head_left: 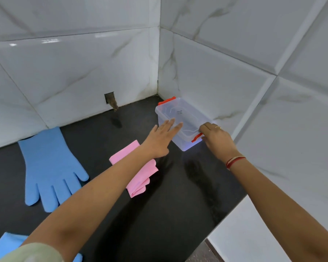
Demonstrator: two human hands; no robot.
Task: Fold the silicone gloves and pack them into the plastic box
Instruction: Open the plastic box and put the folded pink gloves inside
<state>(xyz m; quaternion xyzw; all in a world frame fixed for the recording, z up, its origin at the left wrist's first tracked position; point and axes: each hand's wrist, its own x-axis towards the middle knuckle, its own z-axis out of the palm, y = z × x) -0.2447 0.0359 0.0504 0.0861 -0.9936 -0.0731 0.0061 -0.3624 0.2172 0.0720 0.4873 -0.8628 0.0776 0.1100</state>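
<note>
A clear plastic box (180, 114) with a lid and red clips stands in the far right corner of the black counter. My left hand (162, 138) lies flat with fingers spread, its fingertips on the near edge of the lid. My right hand (217, 138) curls its fingers on the near red clip (196, 137). A pink glove (140, 173), folded, lies under my left forearm. One blue glove (49, 167) lies flat at the left, fingers toward me. Part of a second blue glove (7, 246) shows at the bottom left, mostly hidden by my sleeve.
White marble-look tiled walls (74, 72) close the counter (178, 205) at the back and right. A small hole in the back wall (110, 100) sits just above the counter. The counter's front edge runs along the lower right.
</note>
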